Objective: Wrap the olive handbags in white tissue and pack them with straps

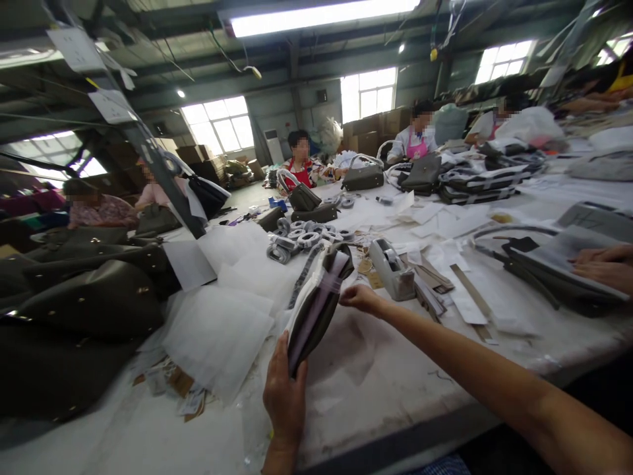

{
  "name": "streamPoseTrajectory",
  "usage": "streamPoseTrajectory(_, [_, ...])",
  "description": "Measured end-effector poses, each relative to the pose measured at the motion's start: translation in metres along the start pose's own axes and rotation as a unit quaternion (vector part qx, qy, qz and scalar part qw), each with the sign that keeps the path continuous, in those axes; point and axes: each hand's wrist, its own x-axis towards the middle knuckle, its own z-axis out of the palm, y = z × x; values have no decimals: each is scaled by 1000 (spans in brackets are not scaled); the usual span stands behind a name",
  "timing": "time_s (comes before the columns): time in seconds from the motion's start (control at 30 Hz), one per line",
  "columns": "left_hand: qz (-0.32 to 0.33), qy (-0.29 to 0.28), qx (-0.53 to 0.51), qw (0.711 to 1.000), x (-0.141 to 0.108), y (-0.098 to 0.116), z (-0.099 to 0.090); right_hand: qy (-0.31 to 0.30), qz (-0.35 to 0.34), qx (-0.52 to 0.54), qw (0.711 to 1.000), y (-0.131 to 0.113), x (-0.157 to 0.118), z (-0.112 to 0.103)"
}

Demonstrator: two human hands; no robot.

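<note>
A dark grey handbag (324,310) stands tilted on the table, with pale wrapping along its side and a light strip lengthwise down its middle. Its lower end is gripped by my left hand (287,396), fingers on one side and thumb on the other. A short translucent strip that looks like clear tape (330,284) crosses the upper part of the bag. Beside that strip's right end, my right hand (364,300) is closed in a pinch against the bag's edge; what is between the fingertips is too small to make out. A grey tape dispenser (393,270) sits just beyond my right hand.
Dark bags (84,316) are piled at left, near white wrapping sheets (217,336) and loose tags (180,386). Wrapped rings (301,234) lie behind the handbag. Card strips (469,293) lie right. A co-worker's hand (603,264) rests on another bag; several people work across the table.
</note>
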Motion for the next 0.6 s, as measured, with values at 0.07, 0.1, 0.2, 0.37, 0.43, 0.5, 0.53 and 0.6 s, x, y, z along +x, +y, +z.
streamPoseTrajectory(0.07, [-7,7,1,1000,0,-3,2,44,-16,46,998,-11,29,-20])
streamPoseTrajectory(0.1, [-11,10,0,1000,-1,-4,3,70,-26,69,995,-18,43,-31])
streamPoseTrajectory(0.2, [-26,19,-12,999,-2,-11,5,143,-70,130,979,-49,80,-65])
streamPoseTrajectory(0.37, [-54,21,-33,998,-5,-24,9,173,-168,192,951,-87,86,-81])
streamPoseTrajectory(0.43, [-72,26,-32,997,-6,-26,9,137,-190,191,953,-84,63,-71])
streamPoseTrajectory(0.5, [-98,26,-33,994,-5,-26,8,91,-196,173,961,-71,31,-55])
streamPoseTrajectory(0.53, [-115,25,-36,992,-5,-26,7,70,-195,162,965,-61,13,-46])
streamPoseTrajectory(0.6, [-154,25,-45,987,-2,-24,4,35,-189,133,972,-39,-23,-28])
